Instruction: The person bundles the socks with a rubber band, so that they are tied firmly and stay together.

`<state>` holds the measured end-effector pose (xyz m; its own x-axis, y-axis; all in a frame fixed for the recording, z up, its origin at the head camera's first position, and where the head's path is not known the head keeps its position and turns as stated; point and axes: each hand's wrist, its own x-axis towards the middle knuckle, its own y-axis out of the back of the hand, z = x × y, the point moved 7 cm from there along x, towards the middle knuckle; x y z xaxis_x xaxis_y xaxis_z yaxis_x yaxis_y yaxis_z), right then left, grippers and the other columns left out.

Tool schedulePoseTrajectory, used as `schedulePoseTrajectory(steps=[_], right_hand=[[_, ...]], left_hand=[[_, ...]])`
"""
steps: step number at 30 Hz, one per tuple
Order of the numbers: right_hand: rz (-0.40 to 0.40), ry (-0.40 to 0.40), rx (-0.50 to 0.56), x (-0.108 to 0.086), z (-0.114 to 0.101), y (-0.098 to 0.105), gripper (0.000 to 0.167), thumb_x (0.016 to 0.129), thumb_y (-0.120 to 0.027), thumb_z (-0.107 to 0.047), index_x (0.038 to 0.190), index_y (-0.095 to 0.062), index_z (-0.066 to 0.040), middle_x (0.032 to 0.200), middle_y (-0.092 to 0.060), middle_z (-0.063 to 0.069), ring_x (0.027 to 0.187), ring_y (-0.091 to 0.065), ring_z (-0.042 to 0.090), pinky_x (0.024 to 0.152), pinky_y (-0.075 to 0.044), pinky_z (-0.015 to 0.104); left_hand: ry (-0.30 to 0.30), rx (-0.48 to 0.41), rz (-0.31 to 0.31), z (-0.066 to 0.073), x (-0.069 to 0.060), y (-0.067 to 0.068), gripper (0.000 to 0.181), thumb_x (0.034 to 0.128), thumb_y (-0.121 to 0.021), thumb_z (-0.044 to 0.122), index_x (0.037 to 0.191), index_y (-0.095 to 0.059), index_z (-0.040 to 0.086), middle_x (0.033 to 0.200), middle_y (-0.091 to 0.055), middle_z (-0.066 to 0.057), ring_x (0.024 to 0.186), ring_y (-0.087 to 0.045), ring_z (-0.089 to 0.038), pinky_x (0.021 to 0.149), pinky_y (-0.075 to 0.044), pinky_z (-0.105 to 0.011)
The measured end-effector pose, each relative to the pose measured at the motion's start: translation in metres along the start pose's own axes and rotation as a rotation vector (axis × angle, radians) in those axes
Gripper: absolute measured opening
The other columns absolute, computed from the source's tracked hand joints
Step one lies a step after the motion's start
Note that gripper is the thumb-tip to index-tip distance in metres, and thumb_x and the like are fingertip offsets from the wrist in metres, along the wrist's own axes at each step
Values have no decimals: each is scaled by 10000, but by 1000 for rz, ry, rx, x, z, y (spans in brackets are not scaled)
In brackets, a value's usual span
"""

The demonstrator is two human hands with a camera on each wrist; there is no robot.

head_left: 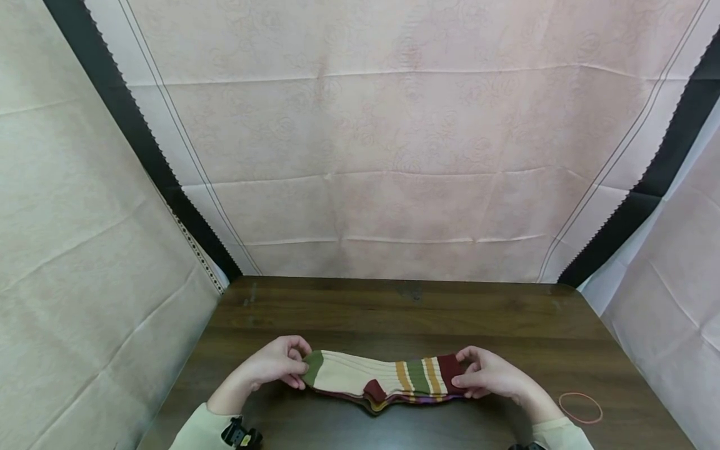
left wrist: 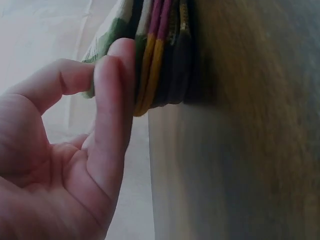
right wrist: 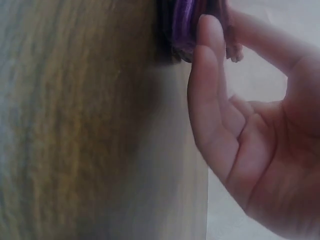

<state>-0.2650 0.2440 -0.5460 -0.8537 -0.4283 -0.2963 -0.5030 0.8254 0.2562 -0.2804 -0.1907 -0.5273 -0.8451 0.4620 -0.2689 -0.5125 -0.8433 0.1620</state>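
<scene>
A stack of striped socks (head_left: 360,370) lies flat along the table's near middle. Cream with a green toe, a dark red heel and green, yellow and dark red bands at the cuff, the top sock covers most of the others. My left hand (head_left: 277,362) pinches the stack at the toe end, where several layered toes (left wrist: 150,75), green, yellow and dark, show in the left wrist view. At the opposite end, my right hand (head_left: 488,375) pinches the cuffs between thumb and fingers. A purple cuff (right wrist: 183,22) shows beside its fingertips in the right wrist view.
A pinkish rubber band (head_left: 575,394) lies on the brown wooden table (head_left: 349,312), right of my right forearm. Pale fabric walls (head_left: 394,137) with dark strips at the corners stand behind and on both sides of the table.
</scene>
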Motion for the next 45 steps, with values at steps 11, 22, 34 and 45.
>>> schedulePoseTrajectory(steps=[11,22,34,45], right_hand=[[57,-80,-178,4,-3,1,370,1026,-729,-311,1122,-685,44,885,-694,63,796,-681,206,708,-621,411],[100,-82,-141,9,-6,0,373,975,-779,-209,1144,-588,63,991,-638,97,894,-640,224,763,-613,457],[9,-87,-49,14,-4,-7,429,997,-736,-167,1240,-605,161,1049,-702,130,991,-704,247,845,-627,460],[16,-63,-40,18,-4,-4,355,993,-726,-177,1204,-609,83,1050,-678,112,973,-692,228,835,-620,437]], left_hand=[[4,185,91,12,0,10,429,896,-858,84,1184,-575,-59,758,-688,-141,614,-718,-273,596,-632,-450],[-138,327,216,59,10,8,358,888,-904,205,1039,-626,39,703,-644,-75,611,-711,-265,634,-613,-567],[-258,233,132,76,44,-63,304,913,-876,161,1087,-647,64,800,-661,-65,704,-741,-288,628,-623,-413],[-354,273,35,82,61,-146,286,883,-891,110,1090,-695,87,939,-715,-50,824,-682,-120,768,-575,-256]])
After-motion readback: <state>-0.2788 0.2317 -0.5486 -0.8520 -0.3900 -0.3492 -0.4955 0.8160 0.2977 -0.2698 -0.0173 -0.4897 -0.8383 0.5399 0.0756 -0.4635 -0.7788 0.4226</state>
